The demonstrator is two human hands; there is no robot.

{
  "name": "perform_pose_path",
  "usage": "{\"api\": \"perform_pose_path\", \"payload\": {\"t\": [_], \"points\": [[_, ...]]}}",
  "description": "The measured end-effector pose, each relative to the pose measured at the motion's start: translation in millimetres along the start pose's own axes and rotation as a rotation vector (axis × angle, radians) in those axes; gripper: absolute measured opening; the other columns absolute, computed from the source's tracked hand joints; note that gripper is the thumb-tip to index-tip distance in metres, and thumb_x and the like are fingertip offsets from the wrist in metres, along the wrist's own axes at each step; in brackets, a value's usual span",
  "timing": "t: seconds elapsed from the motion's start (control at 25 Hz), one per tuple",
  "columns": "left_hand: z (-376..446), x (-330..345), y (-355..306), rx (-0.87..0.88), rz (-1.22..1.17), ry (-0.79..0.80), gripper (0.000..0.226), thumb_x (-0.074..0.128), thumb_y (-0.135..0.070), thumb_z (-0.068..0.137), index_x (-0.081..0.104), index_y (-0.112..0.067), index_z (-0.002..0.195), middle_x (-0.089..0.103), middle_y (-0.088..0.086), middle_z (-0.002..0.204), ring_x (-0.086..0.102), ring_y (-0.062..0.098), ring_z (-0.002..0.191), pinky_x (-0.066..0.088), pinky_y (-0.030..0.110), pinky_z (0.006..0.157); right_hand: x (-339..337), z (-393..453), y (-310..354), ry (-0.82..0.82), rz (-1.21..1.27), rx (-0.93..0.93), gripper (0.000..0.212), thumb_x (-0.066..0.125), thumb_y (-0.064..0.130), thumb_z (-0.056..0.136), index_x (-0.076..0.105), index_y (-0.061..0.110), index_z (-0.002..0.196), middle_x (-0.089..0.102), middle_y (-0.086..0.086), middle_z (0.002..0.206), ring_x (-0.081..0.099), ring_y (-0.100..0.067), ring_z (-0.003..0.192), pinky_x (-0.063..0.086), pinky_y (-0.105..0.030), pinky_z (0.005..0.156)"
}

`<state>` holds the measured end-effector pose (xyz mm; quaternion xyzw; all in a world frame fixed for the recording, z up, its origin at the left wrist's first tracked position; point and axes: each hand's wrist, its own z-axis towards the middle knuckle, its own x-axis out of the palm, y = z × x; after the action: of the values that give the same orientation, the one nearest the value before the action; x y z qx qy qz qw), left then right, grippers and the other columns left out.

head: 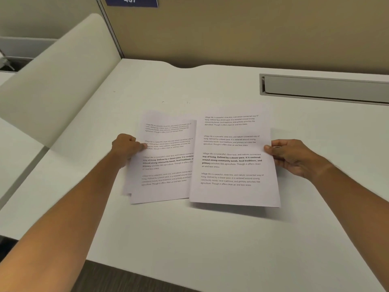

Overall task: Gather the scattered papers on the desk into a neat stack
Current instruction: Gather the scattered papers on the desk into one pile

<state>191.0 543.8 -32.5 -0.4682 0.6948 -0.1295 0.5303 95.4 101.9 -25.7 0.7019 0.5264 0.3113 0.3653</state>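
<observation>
Two groups of printed white papers lie near the middle of the white desk. The left papers are a few sheets, slightly fanned, and my left hand pinches their left edge. The right sheet overlaps the left papers' right edge and is lifted a little, casting a shadow below it. My right hand grips its right edge with the thumb on top.
A grey cable tray slot is set into the desk at the back right. A rounded white divider panel rises on the left, and a tan partition wall stands behind. The desk's front edge runs across the lower left.
</observation>
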Motion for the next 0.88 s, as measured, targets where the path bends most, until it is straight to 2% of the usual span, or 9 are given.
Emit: {"api": "perform_pose_path", "payload": {"t": [0.08, 0.2, 0.32, 0.36, 0.44, 0.52, 0.68, 0.76, 0.88], "points": [[-2.8, 6.5, -0.7, 0.009, -0.058, 0.087, 0.037, 0.076, -0.009, 0.082, 0.043, -0.018, 0.070, 0.051, 0.009, 0.082, 0.049, 0.023, 0.080, 0.040, 0.034, 0.068, -0.5, -1.1, -0.2, -0.004, 0.010, -0.001, 0.007, 0.071, -0.002, 0.084, 0.069, 0.005, 0.086, 0.078, -0.002, 0.073, 0.074, -0.012, 0.064, 0.057, -0.021, 0.053], [-19.3, 30.3, -7.7, 0.044, -0.130, 0.201, 0.026, 0.073, -0.007, 0.086, 0.050, -0.014, 0.076, 0.054, 0.011, 0.081, 0.051, 0.021, 0.070, 0.038, 0.032, 0.062, -0.4, -3.8, 0.2, 0.009, 0.016, 0.003, 0.007, 0.070, -0.002, 0.084, 0.069, 0.004, 0.088, 0.078, -0.003, 0.075, 0.075, -0.013, 0.066, 0.058, -0.021, 0.054], [-40.1, 66.6, -15.8, 0.062, -0.232, 0.285, 0.015, 0.072, -0.004, 0.086, 0.057, -0.010, 0.086, 0.067, 0.015, 0.090, 0.064, 0.025, 0.075, 0.053, 0.043, 0.075, -0.3, -7.1, -2.3, 0.021, 0.000, 0.012, 0.007, 0.070, -0.002, 0.085, 0.068, 0.002, 0.091, 0.078, -0.005, 0.077, 0.075, -0.013, 0.065, 0.058, -0.022, 0.054], [-47.6, 79.1, -19.0, 0.057, -0.262, 0.313, 0.015, 0.072, -0.003, 0.087, 0.058, -0.010, 0.085, 0.070, 0.014, 0.091, 0.068, 0.024, 0.072, 0.057, 0.043, 0.075, -1.1, -8.4, -3.4, 0.018, -0.010, 0.015, 0.009, 0.069, -0.002, 0.085, 0.067, 0.001, 0.093, 0.077, -0.007, 0.080, 0.074, -0.012, 0.064, 0.059, -0.023, 0.055], [-59.4, 102.1, -24.6, 0.056, -0.294, 0.356, 0.018, 0.072, -0.004, 0.086, 0.057, -0.013, 0.081, 0.071, 0.009, 0.082, 0.069, 0.015, 0.059, 0.058, 0.031, 0.058, -4.6, -11.1, -5.7, 0.007, -0.036, 0.024, 0.015, 0.069, -0.003, 0.086, 0.066, -0.002, 0.100, 0.074, -0.011, 0.088, 0.074, -0.012, 0.063, 0.061, -0.024, 0.056], [-69.2, 119.5, -30.5, 0.047, -0.298, 0.368, 0.021, 0.072, -0.006, 0.086, 0.056, -0.016, 0.079, 0.069, 0.004, 0.074, 0.066, 0.014, 0.055, 0.054, 0.028, 0.057, -11.9, -14.1, -8.3, -0.009, -0.059, 0.033, 0.018, 0.068, -0.004, 0.086, 0.065, -0.004, 0.104, 0.073, -0.013, 0.090, 0.074, -0.014, 0.062, 0.061, -0.025, 0.055], [-77.0, 132.0, -39.2, 0.045, -0.272, 0.391, 0.014, 0.066, -0.010, 0.090, 0.055, -0.008, 0.082, 0.066, 0.007, 0.080, 0.063, 0.023, 0.066, 0.058, 0.039, 0.072, -25.5, -17.2, -14.2, -0.042, -0.065, 0.060, 0.016, 0.067, -0.006, 0.086, 0.065, -0.002, 0.102, 0.076, -0.011, 0.078, 0.074, -0.019, 0.059, 0.058, -0.027, 0.049], [-78.6, 133.2, -43.8, 0.138, -0.190, 0.331, 0.009, 0.059, -0.011, 0.091, 0.056, -0.013, 0.083, 0.053, 0.010, 0.079, 0.052, 0.023, 0.069, 0.053, 0.038, 0.069, -27.9, -17.4, -17.9, -0.046, -0.074, 0.054, 0.019, 0.068, -0.004, 0.087, 0.066, 0.003, 0.105, 0.076, -0.010, 0.079, 0.073, -0.020, 0.060, 0.060, -0.030, 0.051], [-80.9, 134.2, -49.0, 0.260, -0.081, 0.232, 0.010, 0.058, -0.008, 0.087, 0.057, -0.017, 0.084, 0.048, 0.007, 0.080, 0.044, 0.021, 0.071, 0.044, 0.035, 0.064, -25.8, -15.4, -23.4, -0.064, -0.110, 0.027, 0.026, 0.069, -0.002, 0.087, 0.067, 0.005, 0.112, 0.076, -0.012, 0.088, 0.073, -0.021, 0.062, 0.062, -0.034, 0.057]]}}
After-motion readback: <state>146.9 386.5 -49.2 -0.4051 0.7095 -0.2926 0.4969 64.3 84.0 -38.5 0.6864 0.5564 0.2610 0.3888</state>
